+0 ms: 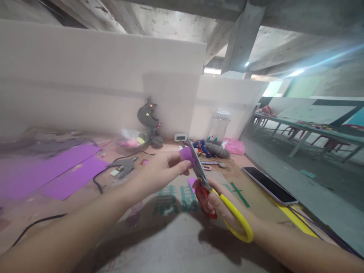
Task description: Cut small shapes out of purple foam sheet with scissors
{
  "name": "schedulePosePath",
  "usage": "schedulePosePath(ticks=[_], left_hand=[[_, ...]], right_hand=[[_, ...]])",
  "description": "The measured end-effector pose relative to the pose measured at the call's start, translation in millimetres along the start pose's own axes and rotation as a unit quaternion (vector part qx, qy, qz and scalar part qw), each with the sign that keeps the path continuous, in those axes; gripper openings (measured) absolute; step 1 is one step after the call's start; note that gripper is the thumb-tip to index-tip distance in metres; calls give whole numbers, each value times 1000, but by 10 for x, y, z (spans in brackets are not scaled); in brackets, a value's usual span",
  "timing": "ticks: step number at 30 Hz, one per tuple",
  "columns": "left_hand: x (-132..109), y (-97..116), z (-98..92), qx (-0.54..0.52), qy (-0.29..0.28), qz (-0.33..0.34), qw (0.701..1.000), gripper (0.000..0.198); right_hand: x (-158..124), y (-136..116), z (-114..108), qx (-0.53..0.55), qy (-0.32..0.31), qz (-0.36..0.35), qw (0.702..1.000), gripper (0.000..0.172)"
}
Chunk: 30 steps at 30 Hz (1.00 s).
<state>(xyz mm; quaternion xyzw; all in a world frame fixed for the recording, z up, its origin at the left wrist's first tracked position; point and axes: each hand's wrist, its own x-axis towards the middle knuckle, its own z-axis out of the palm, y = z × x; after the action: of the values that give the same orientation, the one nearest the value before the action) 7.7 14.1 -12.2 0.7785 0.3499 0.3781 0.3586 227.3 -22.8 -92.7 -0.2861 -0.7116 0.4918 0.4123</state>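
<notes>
My left hand (166, 167) pinches a small purple piece of foam (186, 153) above the cardboard-covered table (176, 235). My right hand (220, 206) grips scissors (200, 172) with red and yellow handles. Their blades point up and away, and they meet the purple piece at its right edge. A second purple scrap (192, 182) lies on the table just under the blades.
Purple foam sheets (68, 170) lie at the left. A glue gun (123, 167) with a black cord sits beyond them. A phone (269, 185) lies at the right edge. At the back stand a dark figurine (149, 115), a clear jar (219, 127), twine (217, 150) and a pink bag (234, 147).
</notes>
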Motion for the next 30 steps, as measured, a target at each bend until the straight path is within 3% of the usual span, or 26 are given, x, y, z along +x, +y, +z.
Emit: schedulePosePath(ticks=[9,20,30], left_hand=[[-6,-35,10,20,5,-22,1000,26],[-6,-16,6,14,1,-32,999,27],[26,-39,13,-34,-3,-3,999,20]], right_hand=[[-7,-56,17,-2,12,17,1000,58],[-16,19,11,1,10,5,1000,54],[-12,-35,27,-3,26,40,999,57]])
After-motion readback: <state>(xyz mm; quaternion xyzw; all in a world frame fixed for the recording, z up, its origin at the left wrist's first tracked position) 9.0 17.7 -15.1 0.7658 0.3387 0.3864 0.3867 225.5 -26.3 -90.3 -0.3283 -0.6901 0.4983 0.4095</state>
